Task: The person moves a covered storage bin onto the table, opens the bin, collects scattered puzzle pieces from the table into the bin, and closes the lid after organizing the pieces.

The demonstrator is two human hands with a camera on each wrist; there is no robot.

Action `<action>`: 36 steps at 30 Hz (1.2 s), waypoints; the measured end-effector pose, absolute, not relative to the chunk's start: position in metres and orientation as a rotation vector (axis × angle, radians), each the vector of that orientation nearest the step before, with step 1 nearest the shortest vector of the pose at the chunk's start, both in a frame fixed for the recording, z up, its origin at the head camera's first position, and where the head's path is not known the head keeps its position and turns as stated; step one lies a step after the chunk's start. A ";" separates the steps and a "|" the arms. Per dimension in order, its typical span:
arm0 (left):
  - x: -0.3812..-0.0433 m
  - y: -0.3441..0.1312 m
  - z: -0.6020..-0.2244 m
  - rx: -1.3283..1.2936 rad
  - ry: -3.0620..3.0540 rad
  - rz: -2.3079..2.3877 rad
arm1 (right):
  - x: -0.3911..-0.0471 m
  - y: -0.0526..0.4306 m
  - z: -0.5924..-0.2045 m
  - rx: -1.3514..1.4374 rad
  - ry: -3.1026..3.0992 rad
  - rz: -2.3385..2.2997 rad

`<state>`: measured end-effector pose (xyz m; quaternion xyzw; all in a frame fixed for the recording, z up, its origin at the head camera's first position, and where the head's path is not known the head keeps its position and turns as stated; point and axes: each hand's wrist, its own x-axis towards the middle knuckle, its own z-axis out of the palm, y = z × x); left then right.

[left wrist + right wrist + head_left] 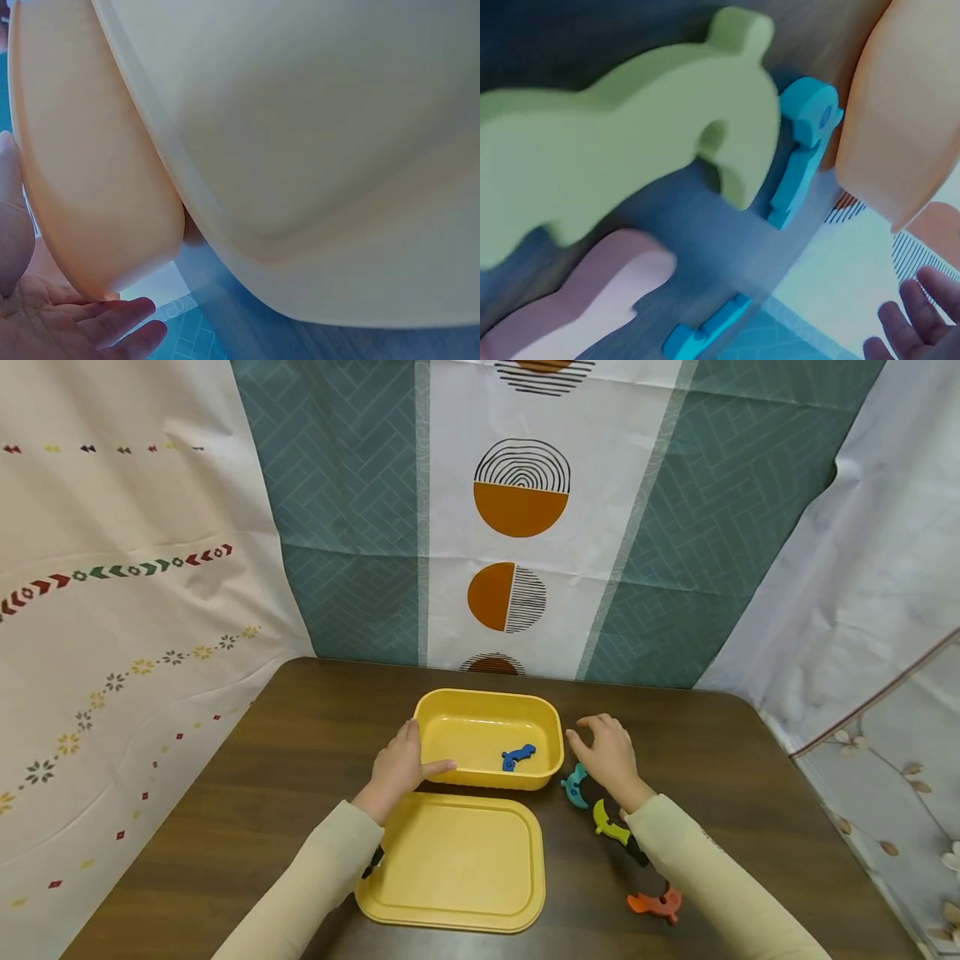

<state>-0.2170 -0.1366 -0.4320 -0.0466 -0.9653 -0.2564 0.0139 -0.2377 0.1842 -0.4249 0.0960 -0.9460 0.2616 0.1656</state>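
A yellow plastic box (487, 781) stands on the table with a small blue animal-shaped piece (517, 757) inside. My left hand (401, 762) holds the box at its front left corner, thumb over the front rim and fingers along the left side. In the left wrist view that hand's palm and fingers (82, 322) show beside the box wall. Just right of the box, my right hand (609, 760) hovers with loosely bent fingers, holding nothing. A teal piece (575, 787) lies below it, and a yellow-green piece (611, 824) sits near its wrist.
A flat yellow lid (461, 864) lies in front of the box, with a dark piece (373, 862) at its left edge. An orange-red piece (657, 904) rests near the right forearm. A pinkish piece (577, 300) shows in the right wrist view. Patterned cloths surround the wooden table (330, 727).
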 end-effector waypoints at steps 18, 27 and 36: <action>-0.216 -0.138 -0.434 -0.151 -2.991 -0.796 | -0.229 0.207 -0.435 0.427 -3.076 0.642; -0.215 -0.137 -0.436 -0.167 -2.993 -0.787 | -0.223 0.211 -0.442 0.496 -3.187 0.604; -0.216 -0.137 -0.434 -0.166 -2.993 -0.778 | -0.225 0.210 -0.446 0.529 -3.209 0.589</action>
